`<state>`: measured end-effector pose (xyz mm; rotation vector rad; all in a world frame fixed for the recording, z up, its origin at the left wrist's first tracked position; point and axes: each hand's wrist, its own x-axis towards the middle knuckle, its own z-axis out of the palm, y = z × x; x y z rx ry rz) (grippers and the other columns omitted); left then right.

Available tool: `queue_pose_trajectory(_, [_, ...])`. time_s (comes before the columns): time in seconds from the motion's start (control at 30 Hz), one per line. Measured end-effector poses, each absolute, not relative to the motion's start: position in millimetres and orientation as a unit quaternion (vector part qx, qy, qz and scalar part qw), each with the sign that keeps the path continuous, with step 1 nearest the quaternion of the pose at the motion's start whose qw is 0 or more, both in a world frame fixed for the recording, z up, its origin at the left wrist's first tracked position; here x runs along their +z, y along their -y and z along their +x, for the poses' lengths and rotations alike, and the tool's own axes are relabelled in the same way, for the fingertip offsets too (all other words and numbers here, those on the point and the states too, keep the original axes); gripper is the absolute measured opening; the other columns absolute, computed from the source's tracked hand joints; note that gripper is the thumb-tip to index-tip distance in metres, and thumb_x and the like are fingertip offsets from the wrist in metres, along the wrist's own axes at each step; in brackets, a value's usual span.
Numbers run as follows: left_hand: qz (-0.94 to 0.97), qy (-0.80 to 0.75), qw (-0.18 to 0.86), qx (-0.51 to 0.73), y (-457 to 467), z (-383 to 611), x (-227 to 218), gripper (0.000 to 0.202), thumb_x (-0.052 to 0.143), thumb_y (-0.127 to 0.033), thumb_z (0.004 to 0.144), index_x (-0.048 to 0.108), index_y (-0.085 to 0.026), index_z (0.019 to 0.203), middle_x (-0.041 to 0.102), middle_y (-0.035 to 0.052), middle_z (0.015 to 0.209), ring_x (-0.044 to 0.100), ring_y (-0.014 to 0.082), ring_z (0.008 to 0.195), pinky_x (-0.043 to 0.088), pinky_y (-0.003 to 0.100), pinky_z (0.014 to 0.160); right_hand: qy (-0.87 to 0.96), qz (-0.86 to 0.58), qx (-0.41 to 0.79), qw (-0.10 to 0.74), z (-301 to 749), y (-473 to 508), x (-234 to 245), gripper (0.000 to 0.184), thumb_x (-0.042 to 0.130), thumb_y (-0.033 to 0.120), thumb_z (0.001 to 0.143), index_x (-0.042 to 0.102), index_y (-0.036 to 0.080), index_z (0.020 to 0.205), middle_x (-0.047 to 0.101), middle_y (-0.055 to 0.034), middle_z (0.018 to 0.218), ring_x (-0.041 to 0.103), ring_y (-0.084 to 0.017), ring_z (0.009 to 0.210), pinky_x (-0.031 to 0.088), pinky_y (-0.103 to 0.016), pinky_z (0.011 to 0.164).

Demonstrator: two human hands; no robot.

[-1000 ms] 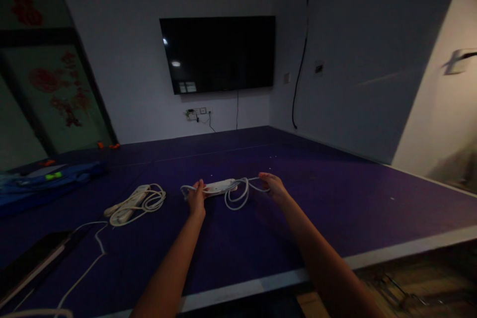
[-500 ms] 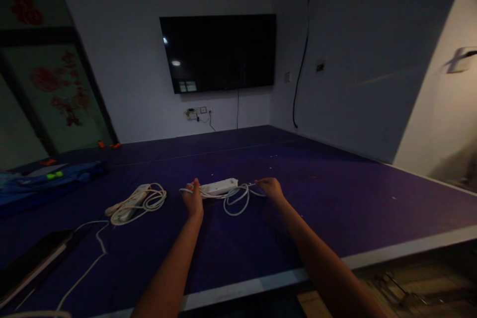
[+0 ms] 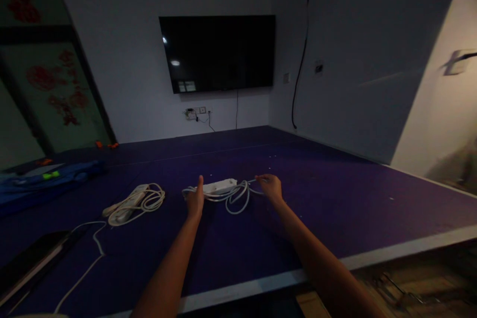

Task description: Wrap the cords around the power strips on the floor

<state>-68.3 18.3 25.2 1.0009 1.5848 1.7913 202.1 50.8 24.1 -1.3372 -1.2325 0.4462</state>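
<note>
A white power strip [image 3: 218,187] lies in front of me, with its pale cord [image 3: 238,210] looped along its near side and past its right end. My left hand [image 3: 194,202] is closed around the strip's left end and the cord there, thumb pointing up; its other fingers are partly hidden. At the right, my right hand [image 3: 272,188] pinches a stretch of the cord between thumb and fingertips, just off the strip's right end. To the left, a second power strip [image 3: 130,203] rests with its own cord coiled over it.
Both strips are on a purple-covered table [image 3: 238,253] with a pale front edge. A dark flat device [image 3: 33,263] with a white cable [image 3: 84,276] lies at the near left, blue cloth [image 3: 70,176] behind it. A television [image 3: 223,54] hangs on the far wall.
My left thumb has straightened upward from its earlier bent position against the cord. The right hand keeps its pinch on the cord with little movement, and the cord loop has shifted slightly.
</note>
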Motion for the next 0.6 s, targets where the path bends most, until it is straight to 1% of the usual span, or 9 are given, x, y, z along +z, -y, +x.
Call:
queue_pose_trajectory(0.1, [0.391, -0.642, 0.237, 0.615, -12, -72, 35, 0.042, 0.066, -0.052, 0.064, 0.044, -0.024, 0.041, 0.056, 0.0114, 0.048, 0.062, 0.0358, 0.079, 0.043, 0.035, 0.061, 0.501, -0.579, 0.186, 0.615, 206, -52, 26, 0.019, 0.066, 0.037, 0.065, 0.070, 0.019, 0.067, 0.071, -0.0068, 0.072, 0.064, -0.021, 0.073, 0.043, -0.026, 0.063])
queue_pose_trajectory(0.17, [0.407, -0.657, 0.226, 0.593, -8, -78, 41, 0.046, 0.065, -0.055, 0.064, 0.044, -0.024, 0.038, 0.056, 0.0106, 0.047, 0.063, 0.0348, 0.077, 0.043, 0.034, 0.060, 0.476, -0.581, 0.186, 0.633, 208, -53, 26, 0.023, 0.066, 0.039, 0.065, 0.070, 0.017, 0.069, 0.071, -0.0078, 0.074, 0.063, -0.021, 0.073, 0.043, -0.026, 0.063])
queue_pose_trajectory(0.27, [0.438, -0.653, 0.238, 0.570, -4, -83, 50, 0.051, 0.059, -0.061, 0.066, 0.043, -0.024, 0.035, 0.048, 0.0052, 0.035, 0.062, 0.0273, 0.055, 0.041, 0.029, 0.051, 0.436, -0.582, 0.193, 0.658, 212, -56, 25, 0.031, 0.064, 0.043, 0.067, 0.070, 0.014, 0.072, 0.069, -0.0087, 0.070, 0.062, -0.021, 0.068, 0.042, -0.025, 0.060])
queue_pose_trajectory(0.33, [0.464, -0.638, 0.258, 0.558, -1, -79, 54, 0.056, 0.053, -0.066, 0.068, 0.042, -0.024, 0.033, 0.040, 0.0026, 0.027, 0.053, 0.0217, 0.038, 0.037, 0.027, 0.043, 0.413, -0.580, 0.204, 0.672, 215, -56, 24, 0.036, 0.062, 0.047, 0.067, 0.070, 0.012, 0.074, 0.068, -0.0084, 0.066, 0.061, -0.020, 0.063, 0.041, -0.025, 0.055])
queue_pose_trajectory(0.4, [0.491, -0.612, 0.276, 0.555, 2, -68, 58, 0.064, 0.039, -0.072, 0.073, 0.041, -0.023, 0.031, 0.037, 0.0026, 0.025, 0.045, 0.0177, 0.029, 0.033, 0.026, 0.037, 0.399, -0.575, 0.217, 0.680, 216, -57, 23, 0.042, 0.061, 0.051, 0.067, 0.070, 0.011, 0.076, 0.066, -0.0073, 0.061, 0.059, -0.018, 0.059, 0.040, -0.025, 0.052])
queue_pose_trajectory(0.47, [0.517, -0.578, 0.276, 0.568, 9, -51, 60, 0.071, 0.022, -0.073, 0.077, 0.044, -0.022, 0.034, 0.044, 0.0044, 0.029, 0.044, 0.0157, 0.028, 0.033, 0.026, 0.036, 0.395, -0.567, 0.230, 0.685, 216, -56, 24, 0.047, 0.060, 0.054, 0.067, 0.070, 0.010, 0.079, 0.064, -0.0058, 0.058, 0.057, -0.017, 0.055, 0.038, -0.024, 0.049])
queue_pose_trajectory(0.5, [0.530, -0.560, 0.266, 0.579, 13, -42, 60, 0.071, 0.021, -0.072, 0.078, 0.047, -0.021, 0.037, 0.047, 0.0042, 0.032, 0.046, 0.0150, 0.030, 0.035, 0.025, 0.037, 0.397, -0.562, 0.236, 0.686, 215, -55, 25, 0.048, 0.059, 0.055, 0.066, 0.070, 0.010, 0.079, 0.063, -0.0051, 0.056, 0.057, -0.017, 0.053, 0.038, -0.024, 0.049])
queue_pose_trajectory(0.57, [0.555, -0.528, 0.231, 0.599, 22, -24, 60, 0.065, 0.031, -0.071, 0.077, 0.051, -0.020, 0.043, 0.052, 0.0041, 0.038, 0.050, 0.0152, 0.037, 0.041, 0.026, 0.044, 0.407, -0.550, 0.248, 0.686, 211, -53, 28, 0.051, 0.059, 0.057, 0.066, 0.070, 0.010, 0.080, 0.061, -0.0040, 0.054, 0.055, -0.016, 0.052, 0.037, -0.023, 0.048])
queue_pose_trajectory(0.6, [0.573, -0.513, 0.209, 0.604, 27, -17, 59, 0.059, 0.041, -0.069, 0.075, 0.056, -0.019, 0.047, 0.056, 0.0046, 0.044, 0.055, 0.0166, 0.045, 0.045, 0.028, 0.051, 0.414, -0.543, 0.254, 0.685, 209, -52, 30, 0.052, 0.058, 0.058, 0.066, 0.071, 0.010, 0.081, 0.061, -0.0035, 0.052, 0.055, -0.016, 0.051, 0.037, -0.023, 0.047])
